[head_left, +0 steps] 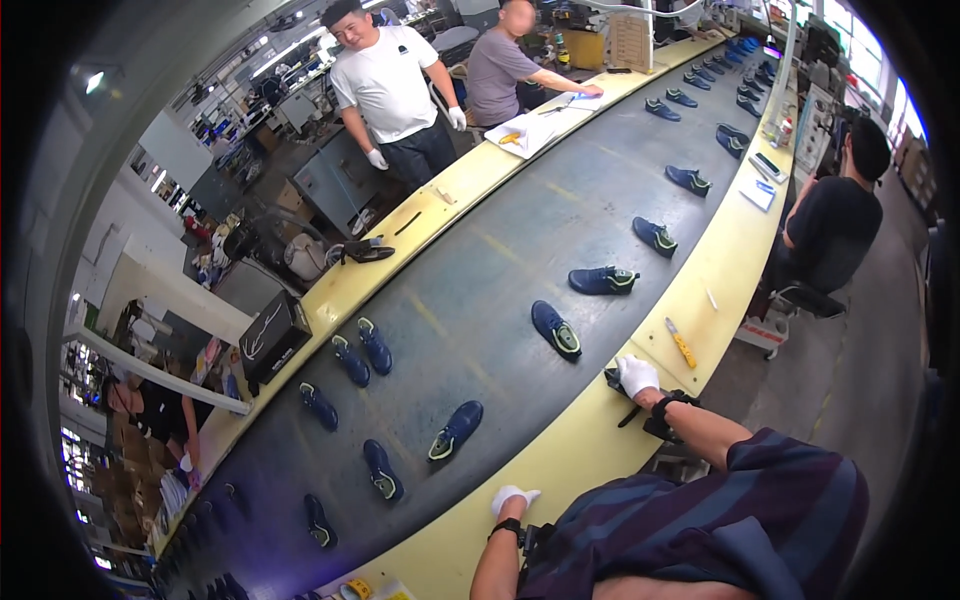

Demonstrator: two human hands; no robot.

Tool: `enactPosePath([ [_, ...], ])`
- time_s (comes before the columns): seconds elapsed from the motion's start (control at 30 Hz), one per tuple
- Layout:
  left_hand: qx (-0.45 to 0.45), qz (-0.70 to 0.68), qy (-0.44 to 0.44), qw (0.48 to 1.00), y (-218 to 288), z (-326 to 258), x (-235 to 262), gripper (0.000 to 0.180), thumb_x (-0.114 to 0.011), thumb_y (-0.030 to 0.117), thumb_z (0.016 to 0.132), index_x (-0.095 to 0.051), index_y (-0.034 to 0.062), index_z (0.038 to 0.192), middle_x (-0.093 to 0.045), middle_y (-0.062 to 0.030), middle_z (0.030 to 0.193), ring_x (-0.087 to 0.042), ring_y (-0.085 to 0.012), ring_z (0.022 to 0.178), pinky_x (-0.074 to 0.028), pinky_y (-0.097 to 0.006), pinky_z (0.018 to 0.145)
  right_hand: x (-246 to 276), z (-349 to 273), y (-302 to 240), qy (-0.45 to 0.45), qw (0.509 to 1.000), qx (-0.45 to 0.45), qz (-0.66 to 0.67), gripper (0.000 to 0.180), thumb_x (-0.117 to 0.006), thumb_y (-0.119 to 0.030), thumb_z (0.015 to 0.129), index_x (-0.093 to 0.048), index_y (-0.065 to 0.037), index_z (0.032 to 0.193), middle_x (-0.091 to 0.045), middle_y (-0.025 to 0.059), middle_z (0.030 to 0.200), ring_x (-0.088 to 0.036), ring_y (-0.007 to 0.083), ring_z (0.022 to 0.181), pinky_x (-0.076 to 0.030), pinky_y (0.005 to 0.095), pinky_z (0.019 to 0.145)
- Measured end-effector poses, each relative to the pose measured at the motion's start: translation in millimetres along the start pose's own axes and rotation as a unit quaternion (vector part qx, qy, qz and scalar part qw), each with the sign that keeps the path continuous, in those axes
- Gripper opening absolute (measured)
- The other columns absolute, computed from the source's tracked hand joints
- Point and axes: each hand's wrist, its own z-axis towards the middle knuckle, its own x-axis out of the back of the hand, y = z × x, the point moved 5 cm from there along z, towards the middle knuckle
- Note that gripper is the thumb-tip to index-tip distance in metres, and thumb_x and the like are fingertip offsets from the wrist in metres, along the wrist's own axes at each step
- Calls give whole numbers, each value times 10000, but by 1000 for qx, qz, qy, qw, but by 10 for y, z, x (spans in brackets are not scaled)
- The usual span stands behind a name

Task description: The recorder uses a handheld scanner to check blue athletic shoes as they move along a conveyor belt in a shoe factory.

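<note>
My left hand (514, 499), in a white glove, rests on the yellow ledge (455, 545) beside the conveyor belt, its thumb stretched out to the side and nothing seen in it. Farther along the same ledge, my white-gloved right hand (638, 376) is closed over a small black object with a strap (614, 382), mostly covered by the fingers. Nearest to that hand on the belt lies a navy shoe (556, 330) with a lime-edged opening. A yellow-handled cutter (681, 343) lies to its right on the ledge.
More navy shoes (457, 431) are spread along the dark curved belt (480, 300). Across it, a black shoebox (275, 340) and a dark strap-like item (362, 251) sit on the far ledge. Two people are beyond that ledge; a seated person (840, 220) is at right.
</note>
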Motion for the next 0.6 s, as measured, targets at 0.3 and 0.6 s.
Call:
enactPosePath([
  [0.3, 1, 2, 8, 1000, 37, -52, 51, 823, -782, 715, 770, -720, 104, 1318, -684, -116, 1398, -662, -317, 1277, -552, -418, 1035, -49, 21, -1, 25, 996, 72, -56, 330, -454, -355, 1078, -716, -177, 1173, -742, 150, 1069, -732, 408, 931, -585, 532, 815],
  [0.6, -30, 11, 22, 999, 82, 20, -3, 811, -763, 726, 772, -733, 102, 1289, -709, -124, 1355, -691, -327, 1222, -564, -420, 982, -103, 102, 110, 10, 997, 42, -64, 273, -486, -247, 1048, -700, -177, 1203, -708, 127, 1056, -728, 375, 885, -588, 510, 766],
])
